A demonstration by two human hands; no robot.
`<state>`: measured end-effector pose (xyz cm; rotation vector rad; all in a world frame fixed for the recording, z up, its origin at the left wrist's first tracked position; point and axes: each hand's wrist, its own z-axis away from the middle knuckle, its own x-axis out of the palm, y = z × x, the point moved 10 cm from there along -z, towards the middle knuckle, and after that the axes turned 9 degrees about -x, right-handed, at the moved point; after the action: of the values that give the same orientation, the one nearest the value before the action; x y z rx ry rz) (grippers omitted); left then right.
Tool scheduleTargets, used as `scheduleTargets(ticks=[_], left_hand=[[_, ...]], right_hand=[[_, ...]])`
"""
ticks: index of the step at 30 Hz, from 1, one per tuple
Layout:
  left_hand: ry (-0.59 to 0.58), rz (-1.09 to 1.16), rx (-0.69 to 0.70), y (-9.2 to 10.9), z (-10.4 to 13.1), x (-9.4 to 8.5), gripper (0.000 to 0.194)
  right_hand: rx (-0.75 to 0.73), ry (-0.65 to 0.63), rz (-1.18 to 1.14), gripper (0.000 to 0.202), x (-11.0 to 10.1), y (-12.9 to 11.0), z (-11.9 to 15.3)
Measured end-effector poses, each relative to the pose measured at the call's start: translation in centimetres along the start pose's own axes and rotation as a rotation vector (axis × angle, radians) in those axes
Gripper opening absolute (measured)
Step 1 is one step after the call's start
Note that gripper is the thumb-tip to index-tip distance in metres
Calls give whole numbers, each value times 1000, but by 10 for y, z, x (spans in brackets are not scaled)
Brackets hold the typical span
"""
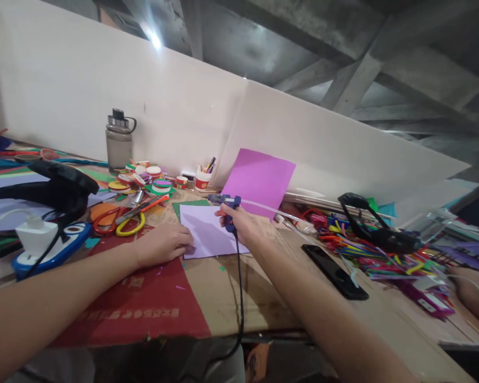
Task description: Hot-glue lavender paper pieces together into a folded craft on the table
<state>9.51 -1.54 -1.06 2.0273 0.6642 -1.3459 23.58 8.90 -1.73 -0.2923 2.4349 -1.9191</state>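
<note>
My right hand (239, 221) is wrapped around the handle of a blue glue gun (232, 205). The gun's nozzle points left above a light purple sheet (209, 242), and a long pale glue stick (271, 206) sticks out of its back. From the handle a black cord hangs down past the table edge. My left hand (167, 243) lies with lowered fingers on the left edge of the sheet, holding nothing. Part of the sheet is hidden behind my right hand. Under its top left corner shows a green sheet (183, 205).
Red and yellow scissors (130, 223), a power strip (64, 242) and a bottle (120, 141) stand or lie on the left. A brighter purple sheet (259, 178) leans on the back panel. On the right lie a phone (335, 271), pipe cleaners (343, 244) and another person's hand (477, 292).
</note>
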Motion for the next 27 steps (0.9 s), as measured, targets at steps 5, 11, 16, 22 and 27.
scheduleTargets(ticks=[5, 11, 16, 22, 27], left_hand=[[-17, -10, -53, -2, -5, 3, 22], [-51, -41, -128, -4, -8, 7, 27], [-74, -102, -152, -2, -6, 6, 30], [-86, -162, -170, -7, -8, 8, 31], [-25, -85, -141, -13, -12, 4, 26]], right_hand=[[2, -77, 52, 31, 13, 31, -1], [-24, -81, 66, 36, 8, 38, 3], [-10, -120, 86, 34, 10, 34, 6], [-20, 48, 30, 33, -9, 31, 9], [-70, 60, 84, 34, -10, 16, 15]])
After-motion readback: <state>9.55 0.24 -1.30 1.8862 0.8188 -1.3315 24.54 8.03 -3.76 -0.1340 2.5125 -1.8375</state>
